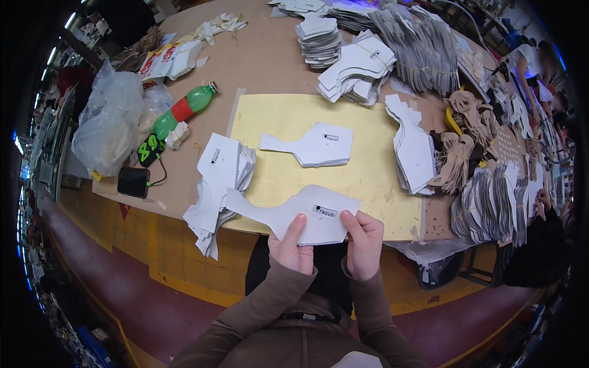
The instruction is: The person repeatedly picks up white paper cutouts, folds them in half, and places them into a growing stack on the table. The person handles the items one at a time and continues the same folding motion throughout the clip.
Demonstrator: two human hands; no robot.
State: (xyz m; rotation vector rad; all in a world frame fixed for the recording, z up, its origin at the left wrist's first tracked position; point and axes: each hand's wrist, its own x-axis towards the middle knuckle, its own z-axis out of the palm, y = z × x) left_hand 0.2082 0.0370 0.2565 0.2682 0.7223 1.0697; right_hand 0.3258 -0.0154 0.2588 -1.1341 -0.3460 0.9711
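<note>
Between them, my two hands hold a white cut piece (276,211), curved with a narrow tail to the left and a small dark printed mark. My left hand (293,247) grips its lower edge, thumb on top. My right hand (363,242) pinches its right end. Just beyond lies a small stack of like-shaped white pieces (313,147) on a yellow sheet (374,184). A messy pile of white pieces (218,175) rests left of my hands, partly past the table's near edge. Another white stack (410,144) lies at the sheet's right edge.
At left are a green bottle (199,98) lying down, a clear plastic bag (110,119), a phone (133,182) and a black-green power bank (150,149). Bundled white pieces (359,64) and grey stacks (417,49) fill the far right. Tan strap bundles (457,161) lie right. Another person (534,245) is at far right.
</note>
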